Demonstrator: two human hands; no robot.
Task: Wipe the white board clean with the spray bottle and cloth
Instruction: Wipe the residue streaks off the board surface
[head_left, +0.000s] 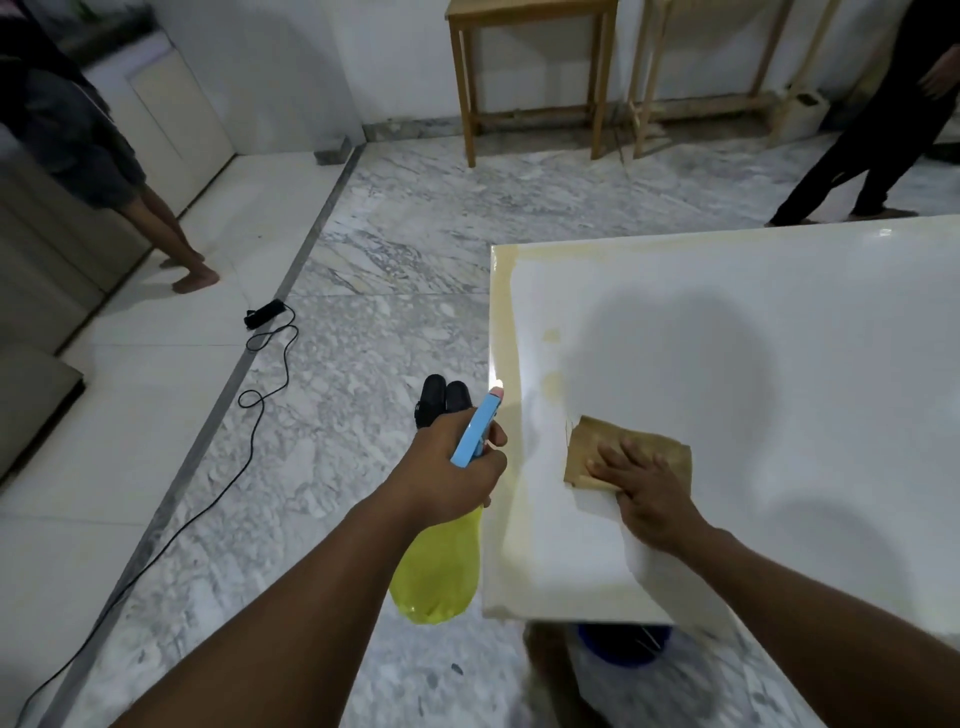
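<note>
The left grip (452, 467) is closed round the neck of the yellow plastic spray bottle with blue trigger head (436, 566), held just off the left edge of the glossy white board (753, 338). The right grip (644, 488), fingers straight, presses the brown folded cloth (597, 434) flat on the board near that edge. Yellowish staining (553, 384) lines the board's left and far margins.

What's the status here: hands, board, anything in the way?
Left hand grips yellow spray bottle beside the white board. Right hand flat on brown cloth on it. Yellowish stains along board's edges; nothing blocks wiping.
</note>
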